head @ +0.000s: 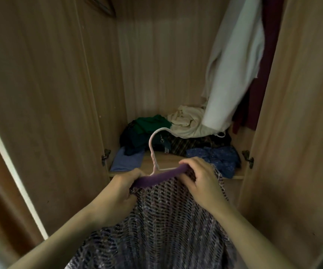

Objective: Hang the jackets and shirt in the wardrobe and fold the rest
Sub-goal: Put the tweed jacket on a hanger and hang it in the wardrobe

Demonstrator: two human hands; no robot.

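Observation:
I hold a purple knitted jacket (162, 216) with a plain purple collar in front of the open wardrobe. A pink hanger (153, 150) sticks up out of its neck, hook pointing toward the wardrobe. My left hand (123, 189) grips the left end of the collar and the hanger's shoulder. My right hand (201, 181) pinches the right end of the collar. The hanger's lower arms are hidden inside the fabric. On the wardrobe floor (166, 162) lies a heap of loose clothes: green (151, 123), cream (185, 121), dark striped (187, 144) and blue pieces (217, 158).
A white garment (232, 74) and a dark red one (267, 65) hang at the wardrobe's right side. A folded light blue cloth (127, 160) lies at the floor's left. Both wardrobe doors stand open, left door (40, 113) and right door (296, 133). A dark hanger (104, 6) shows at top left.

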